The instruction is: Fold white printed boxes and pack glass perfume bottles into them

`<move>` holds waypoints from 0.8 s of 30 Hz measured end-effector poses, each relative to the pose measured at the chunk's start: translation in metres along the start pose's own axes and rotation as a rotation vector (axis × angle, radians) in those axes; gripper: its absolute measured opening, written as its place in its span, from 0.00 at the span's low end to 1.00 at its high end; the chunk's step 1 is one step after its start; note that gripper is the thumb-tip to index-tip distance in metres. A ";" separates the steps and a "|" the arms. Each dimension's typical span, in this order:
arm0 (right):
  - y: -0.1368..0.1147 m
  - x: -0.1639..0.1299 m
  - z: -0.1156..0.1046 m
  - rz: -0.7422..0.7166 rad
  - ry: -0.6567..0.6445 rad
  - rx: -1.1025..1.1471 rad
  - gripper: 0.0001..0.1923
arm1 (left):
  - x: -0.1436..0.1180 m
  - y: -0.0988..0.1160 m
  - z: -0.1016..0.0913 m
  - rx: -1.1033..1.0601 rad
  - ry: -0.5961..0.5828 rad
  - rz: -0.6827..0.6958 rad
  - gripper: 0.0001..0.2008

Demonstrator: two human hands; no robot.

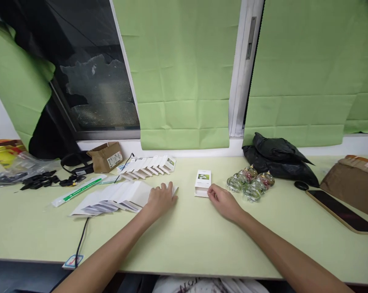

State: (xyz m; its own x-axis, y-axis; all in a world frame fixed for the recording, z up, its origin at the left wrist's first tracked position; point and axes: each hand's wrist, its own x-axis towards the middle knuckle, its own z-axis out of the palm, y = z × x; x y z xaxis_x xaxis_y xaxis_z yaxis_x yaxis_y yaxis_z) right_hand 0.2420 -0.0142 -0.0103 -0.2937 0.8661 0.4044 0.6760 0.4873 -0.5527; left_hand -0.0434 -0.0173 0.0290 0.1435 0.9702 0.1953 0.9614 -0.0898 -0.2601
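The left hand (160,199) lies flat, fingers spread, on the near end of a fanned row of white folded cards (113,198) on the pale green bench (184,240). The right hand (223,201) rests beside a small white box (202,183) with a green picture on its lid — its grip loosely curled, fingertips touching the box's near right corner, nothing pinched. The box stands between the two hands, near the bench's middle. Just right of it sits a cluster of small glass bottles (250,184), and behind them a black plastic bag (277,160). Farther back left, a second row of white boxes (149,165) leans in a line — a brown carton (106,156) beside it. A phone (342,211) lies far right.
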 end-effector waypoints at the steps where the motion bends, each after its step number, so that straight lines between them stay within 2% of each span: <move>1: 0.000 0.000 0.000 0.000 0.001 0.009 0.06 | 0.006 0.000 -0.001 0.007 -0.008 -0.012 0.24; 6: 0.002 0.001 0.000 -0.022 -0.010 0.022 0.06 | 0.024 -0.007 -0.004 0.045 -0.002 -0.074 0.18; 10: 0.002 0.001 -0.001 -0.040 -0.003 0.013 0.06 | 0.024 -0.008 0.002 0.048 0.060 -0.012 0.18; 13: 0.004 0.001 0.000 -0.062 0.012 0.018 0.11 | 0.023 -0.001 0.005 -0.125 0.144 0.090 0.23; 16: 0.010 0.005 0.003 -0.090 0.053 0.000 0.19 | 0.028 0.014 0.008 -0.436 0.145 0.343 0.28; 19: 0.020 0.010 0.007 -0.123 0.065 -0.031 0.25 | 0.037 0.029 0.015 -0.620 0.123 0.550 0.34; 21: 0.025 0.013 0.010 -0.138 0.051 -0.037 0.23 | 0.042 0.037 0.022 -0.690 0.128 0.598 0.32; 24: 0.027 0.015 0.010 -0.161 0.041 -0.023 0.18 | 0.043 0.044 0.033 -0.733 0.173 0.586 0.26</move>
State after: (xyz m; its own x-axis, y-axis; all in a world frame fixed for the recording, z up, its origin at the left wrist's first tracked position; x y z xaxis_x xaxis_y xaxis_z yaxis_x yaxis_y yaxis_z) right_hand 0.2493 0.0128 -0.0267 -0.3725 0.7713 0.5160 0.6378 0.6167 -0.4614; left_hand -0.0030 0.0280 -0.0052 0.6258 0.6844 0.3741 0.6248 -0.7270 0.2849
